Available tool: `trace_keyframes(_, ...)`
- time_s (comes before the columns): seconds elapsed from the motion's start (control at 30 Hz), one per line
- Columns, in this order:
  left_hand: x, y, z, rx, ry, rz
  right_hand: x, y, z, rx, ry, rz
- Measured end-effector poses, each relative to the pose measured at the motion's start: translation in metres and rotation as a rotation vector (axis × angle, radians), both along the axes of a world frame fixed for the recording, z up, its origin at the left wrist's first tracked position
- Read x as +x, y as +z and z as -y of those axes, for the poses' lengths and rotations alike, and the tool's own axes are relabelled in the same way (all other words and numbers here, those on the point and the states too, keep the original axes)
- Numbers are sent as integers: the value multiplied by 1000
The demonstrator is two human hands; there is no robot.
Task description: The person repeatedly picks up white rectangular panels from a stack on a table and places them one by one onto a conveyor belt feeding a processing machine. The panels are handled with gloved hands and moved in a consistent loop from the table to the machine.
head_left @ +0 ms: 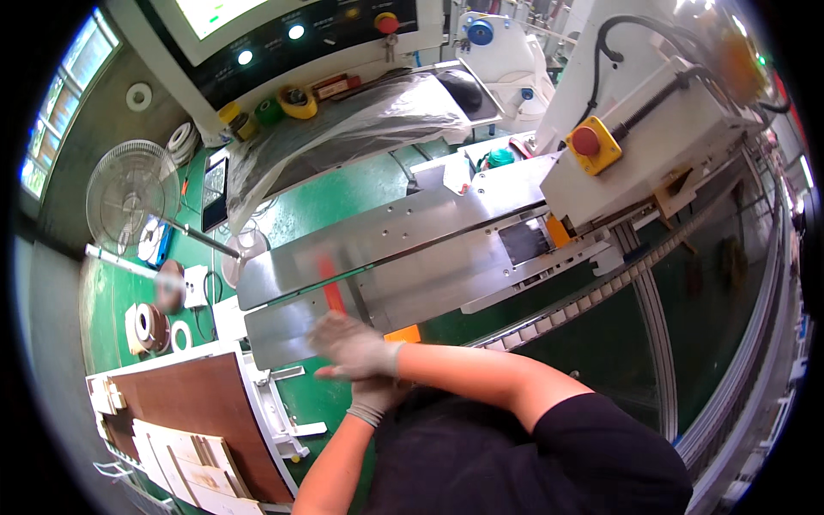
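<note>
Both my hands wear pale grey work gloves and are close together over the near edge of a long metal machine bed (403, 266). My right hand (348, 345) is blurred by motion and appears closed on a flat red handle (331, 287). The handle points away from me across the metal plate, and its far end is a greyish smear whose kind I cannot make out. Below and partly behind the right hand is my left hand (378, 396), its fingers mostly hidden. An orange block (402, 335) shows just beyond my right wrist.
A yellow box with a red emergency button (586, 142) sits on the machine head at right. A control panel (300, 43) and a plastic-covered table (343, 129) stand beyond. At left are a fan (133, 197) and a brown-topped cart (184, 395) bearing pale boards (184, 463).
</note>
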State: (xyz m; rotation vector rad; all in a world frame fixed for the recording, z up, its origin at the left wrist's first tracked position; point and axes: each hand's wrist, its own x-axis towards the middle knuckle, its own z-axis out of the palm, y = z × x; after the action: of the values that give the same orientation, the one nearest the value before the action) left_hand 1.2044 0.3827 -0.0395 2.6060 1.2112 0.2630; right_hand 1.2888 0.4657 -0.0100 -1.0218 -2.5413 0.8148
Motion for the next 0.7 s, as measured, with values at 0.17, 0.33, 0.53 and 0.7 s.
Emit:
trace_keyframes(0.17,7,12,-17,-213,-5,29,-92,8,20,-543,236,-485)
trace_keyframes(0.33,9,58,-32,-626,137,-205,-101,10,51,-365,406,234)
trace_keyframes(0.53,10,-41,-19,-452,173,-2,-93,0,21,-311,156,62)
trace_keyframes(0.7,7,-15,2,-546,225,-22,-93,-23,17,-463,391,73)
